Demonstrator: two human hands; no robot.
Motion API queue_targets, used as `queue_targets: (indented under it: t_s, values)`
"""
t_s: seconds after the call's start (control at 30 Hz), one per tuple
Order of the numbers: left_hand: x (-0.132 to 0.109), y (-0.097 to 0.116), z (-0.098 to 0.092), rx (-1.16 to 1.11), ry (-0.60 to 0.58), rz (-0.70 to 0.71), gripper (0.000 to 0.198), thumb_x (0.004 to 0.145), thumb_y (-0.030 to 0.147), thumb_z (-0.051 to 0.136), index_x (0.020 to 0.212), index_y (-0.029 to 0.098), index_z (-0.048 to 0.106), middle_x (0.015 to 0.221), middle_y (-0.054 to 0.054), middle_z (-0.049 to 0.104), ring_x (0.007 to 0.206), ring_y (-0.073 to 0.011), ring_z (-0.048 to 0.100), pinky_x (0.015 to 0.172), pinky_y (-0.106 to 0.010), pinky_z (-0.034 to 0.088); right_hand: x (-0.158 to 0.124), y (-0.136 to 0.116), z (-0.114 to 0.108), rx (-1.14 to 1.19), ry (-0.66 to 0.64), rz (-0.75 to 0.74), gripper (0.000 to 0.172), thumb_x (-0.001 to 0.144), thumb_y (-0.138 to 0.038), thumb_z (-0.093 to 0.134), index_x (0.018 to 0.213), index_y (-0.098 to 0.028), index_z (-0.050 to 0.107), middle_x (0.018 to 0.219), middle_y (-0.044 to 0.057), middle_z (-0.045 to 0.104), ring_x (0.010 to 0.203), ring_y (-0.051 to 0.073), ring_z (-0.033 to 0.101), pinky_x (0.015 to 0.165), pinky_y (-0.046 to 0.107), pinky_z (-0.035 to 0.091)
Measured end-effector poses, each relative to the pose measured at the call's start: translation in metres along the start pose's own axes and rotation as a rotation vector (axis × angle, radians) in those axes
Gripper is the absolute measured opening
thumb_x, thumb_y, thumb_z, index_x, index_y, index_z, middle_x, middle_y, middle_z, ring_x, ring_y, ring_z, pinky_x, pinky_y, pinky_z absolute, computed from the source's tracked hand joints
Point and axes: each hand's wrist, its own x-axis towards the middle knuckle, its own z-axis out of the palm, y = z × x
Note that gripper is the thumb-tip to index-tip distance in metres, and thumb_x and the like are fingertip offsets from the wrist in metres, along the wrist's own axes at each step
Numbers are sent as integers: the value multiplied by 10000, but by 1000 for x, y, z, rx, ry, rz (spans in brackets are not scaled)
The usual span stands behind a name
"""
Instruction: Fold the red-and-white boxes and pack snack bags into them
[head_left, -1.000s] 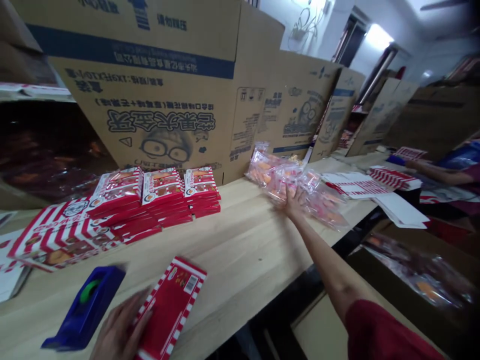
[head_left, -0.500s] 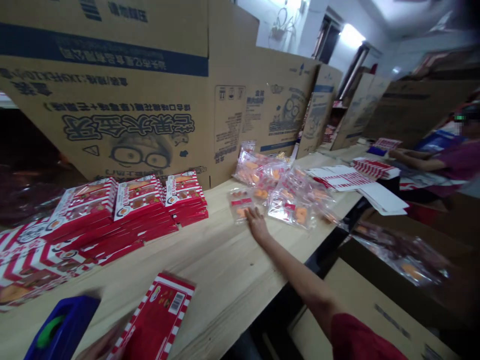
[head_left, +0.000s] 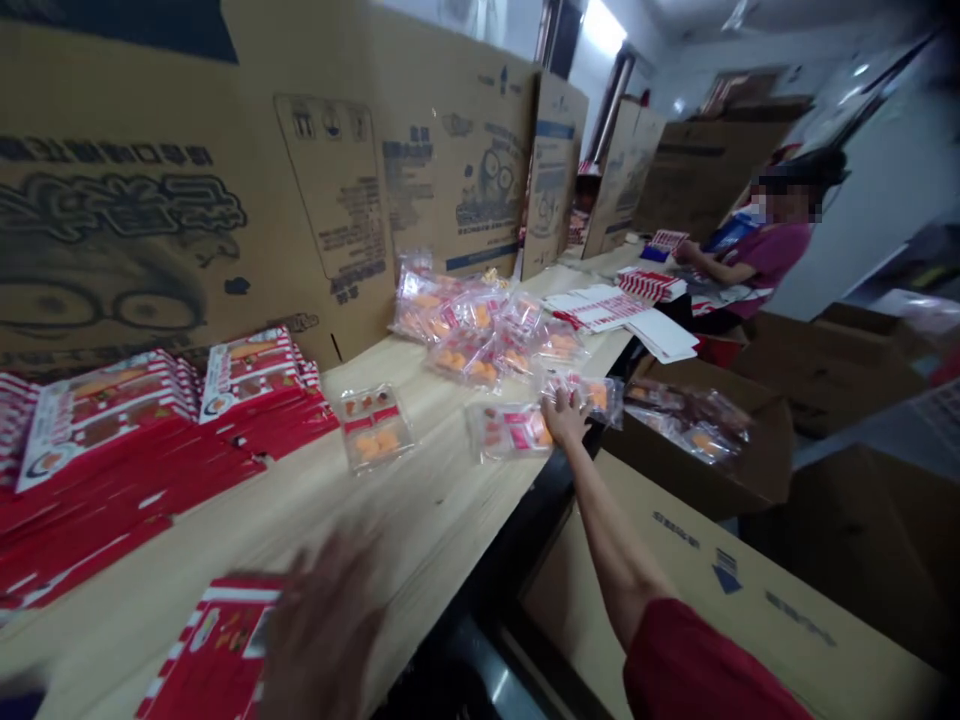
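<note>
My right hand point(head_left: 564, 418) lies with fingers apart on transparent packets of orange snacks point(head_left: 510, 431), near the front edge of the wooden table point(head_left: 442, 490). More packets point(head_left: 480, 340) lie in a loose heap behind it, and a single packet point(head_left: 373, 428) sits further left. Blurred at the bottom, my left hand point(head_left: 322, 620) hovers with fingers spread beside a flat red-and-white carton point(head_left: 214, 640). Stacks of similar red cartons point(head_left: 255, 385) stand to its upper left.
Upright cardboard boxes point(head_left: 450, 160) line the table's back. Flat printed carton blanks point(head_left: 600, 310) lie further along. A co-worker point(head_left: 765, 250) handles cartons at the far end. An open box of packets point(head_left: 697, 430) stands below the table's right edge.
The view has swung right, shifting everything left. My right hand has spread packets toward the table's front edge. My left hand has come off the red carton, and the blue tape dispenser has left view.
</note>
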Motion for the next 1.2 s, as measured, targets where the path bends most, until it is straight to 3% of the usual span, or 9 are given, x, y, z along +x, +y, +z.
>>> queue_targets:
  t_s: [0.17, 0.3, 0.57, 0.73, 0.9, 0.97, 1.03, 1.1, 1.2]
  values:
    - [94, 70, 132, -94, -411, 107, 950, 835, 303, 772, 1632, 232, 261, 1712, -123, 239, 1590, -391, 131, 1232, -618, 270, -45, -20, 28, -25, -26, 7, 632, 1036, -539, 296, 1573, -234, 431, 1660, 209, 326, 1538, 500, 171, 1095, 846, 72]
    - [97, 69, 167, -52, -437, -82, 938, 859, 441, 736, 1617, 126, 281, 1667, -223, 310, 1576, -431, 157, 1227, -678, 202, -94, -31, 30, -21, -17, -67, 650, 1026, -563, 361, 1580, -229, 423, 1664, 227, 311, 1532, 545, 147, 1060, 880, 50]
    - [-31, 35, 85, 135, -324, 246, 568, 995, 225, 527, 1556, 230, 438, 1569, -74, 525, 1512, -243, 385, 1271, -466, 215, -193, -45, 18, -50, -224, -403, 548, 1039, -513, 396, 1539, -312, 492, 1672, 107, 362, 1549, 459, 233, 1188, 753, 38]
    - [-69, 22, 34, 133, -175, 279, 527, 997, 85, 409, 1494, 208, 536, 1505, -35, 596, 1447, -190, 483, 1303, -365, 147, -203, -92, 12, 101, -426, -518, 537, 1032, -417, 477, 1554, -292, 462, 1706, 88, 278, 1590, 418, 112, 1199, 748, 6]
    - [-66, 19, -37, -264, -131, -296, 505, 982, 159, 486, 1471, 248, 573, 1452, -86, 637, 1341, -279, 602, 1148, -434, 460, -196, -117, -33, 292, -509, -570, 528, 1067, -406, 349, 1576, -286, 416, 1692, 110, 309, 1594, 396, 122, 1162, 805, 75]
    - [-58, 21, -64, -529, -147, -613, 397, 999, 267, 533, 1373, 261, 668, 1326, -100, 721, 1228, -313, 676, 1070, -453, 519, -215, -121, -59, 459, -585, -675, 551, 1079, -501, 265, 1595, -334, 363, 1674, 52, 366, 1581, 284, 249, 1230, 628, 247]
    - [-51, 20, -88, -818, -226, -790, 334, 985, 356, 595, 1263, 245, 743, 1177, -113, 781, 1092, -320, 727, 1004, -444, 550, -246, -125, -81, 956, -930, -731, 710, 940, -637, 585, 1558, -317, 444, 1563, 94, 537, 1468, 313, 469, 1191, 544, 377]
    - [-51, 16, -109, -1076, -313, -880, 353, 947, 382, 666, 1252, 225, 747, 1082, -120, 798, 985, -306, 748, 942, -429, 570, -280, -131, -94, 1190, -1214, -554, 747, 775, -552, 835, 1444, -322, 595, 1385, 90, 698, 1265, 314, 662, 1099, 488, 495]
    - [-73, 7, -137, -1321, -259, -1007, 565, 871, 350, 780, 1404, 232, 636, 1068, -116, 796, 986, -286, 754, 924, -408, 571, -323, -139, -93, 1327, -1332, -228, 489, 735, -441, 900, 1177, -269, 779, 1174, 83, 799, 1069, 294, 754, 999, 441, 566]
